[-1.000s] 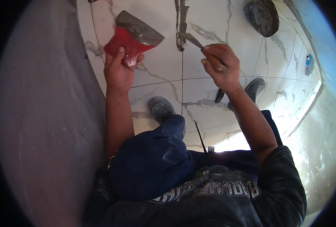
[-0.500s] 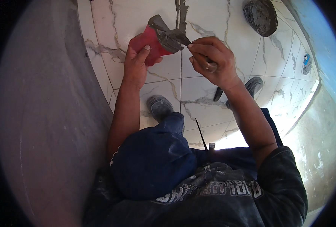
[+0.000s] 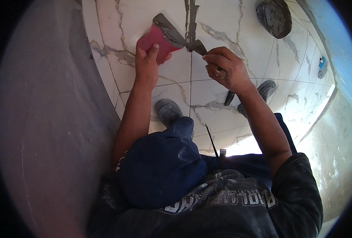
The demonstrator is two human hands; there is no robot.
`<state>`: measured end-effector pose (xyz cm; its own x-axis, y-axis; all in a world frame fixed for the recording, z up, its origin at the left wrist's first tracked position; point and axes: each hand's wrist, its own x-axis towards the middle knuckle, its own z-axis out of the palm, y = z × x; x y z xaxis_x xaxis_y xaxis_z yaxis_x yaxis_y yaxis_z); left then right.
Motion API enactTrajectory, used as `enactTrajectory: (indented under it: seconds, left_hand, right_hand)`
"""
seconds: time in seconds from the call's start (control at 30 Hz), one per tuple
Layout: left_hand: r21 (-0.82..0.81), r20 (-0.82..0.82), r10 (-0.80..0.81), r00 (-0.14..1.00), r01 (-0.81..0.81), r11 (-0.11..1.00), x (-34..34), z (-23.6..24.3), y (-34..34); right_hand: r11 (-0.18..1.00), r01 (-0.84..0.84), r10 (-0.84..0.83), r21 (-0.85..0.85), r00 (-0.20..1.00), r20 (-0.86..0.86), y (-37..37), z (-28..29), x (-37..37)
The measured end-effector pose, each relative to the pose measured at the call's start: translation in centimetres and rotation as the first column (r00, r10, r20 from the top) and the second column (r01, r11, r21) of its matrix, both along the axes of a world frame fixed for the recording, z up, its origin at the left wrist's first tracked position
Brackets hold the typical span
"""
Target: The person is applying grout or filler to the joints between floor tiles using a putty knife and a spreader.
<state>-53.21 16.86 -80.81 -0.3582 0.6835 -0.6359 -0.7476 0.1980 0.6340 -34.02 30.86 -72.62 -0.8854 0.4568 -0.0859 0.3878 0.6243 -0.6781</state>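
Note:
My left hand point(image 3: 147, 53) is closed round a flat red spreader point(image 3: 160, 43), thumb on its upper face. Wet grey grout point(image 3: 166, 29) coats the spreader's far edge. In my right hand point(image 3: 228, 68) is a small putty knife point(image 3: 196, 47), its handle mostly covered by my curled fingers. The knife's grey-smeared blade points left and meets the right corner of the spreader's coated edge. Beneath and beyond the tools, a joint between the tiles carries a band of grey grout point(image 3: 191, 20).
White, grey-veined tiles point(image 3: 219, 95) cover the floor. A black tub point(image 3: 273, 18) of grey grout stands at the far right. Near my right shoe point(image 3: 266, 89) lies a dark tool point(image 3: 229, 98). A blue and grey item point(image 3: 322, 67) sits near the right wall; a grey wall point(image 3: 49, 119) rises at left.
The putty knife has slid right along the spreader's coated edge to its corner, my right hand moving slightly right. My left hand has tilted the spreader a little.

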Motion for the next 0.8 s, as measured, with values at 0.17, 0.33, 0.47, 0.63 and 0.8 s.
enactTrajectory:
  seconds: [0.17, 0.33, 0.47, 0.63, 0.8]
  left_hand:
    - [-0.001, -0.045, 0.118, 0.992, -0.118, 0.993, -1.0, -0.2, -0.5]
    - [0.018, -0.004, 0.141, 0.99, -0.141, 0.99, -1.1, 0.1, -0.6]
    - [0.036, 0.025, 0.154, 0.988, -0.155, 0.987, -1.1, -0.3, -1.2]
    - [0.063, 0.045, 0.183, 0.982, -0.185, 0.981, -1.2, -0.1, -1.3]
    - [0.054, 0.056, 0.195, 0.979, -0.198, 0.979, -1.1, 0.0, -1.3]
  right_hand:
    - [0.999, 0.032, -0.032, 0.019, 0.999, 0.01, -0.6, -1.4, 0.9]
    - [0.992, 0.062, -0.065, 0.106, 0.997, 0.027, -1.6, -2.8, 1.7]
    - [0.982, 0.01, -0.021, 0.187, 0.998, 0.061, -1.8, -4.1, 2.1]
    - [0.977, -0.033, 0.019, 0.21, 0.998, 0.068, -2.5, -4.7, 3.4]
    - [0.982, 0.004, -0.017, 0.191, 0.997, 0.069, -2.9, -3.7, 3.7]
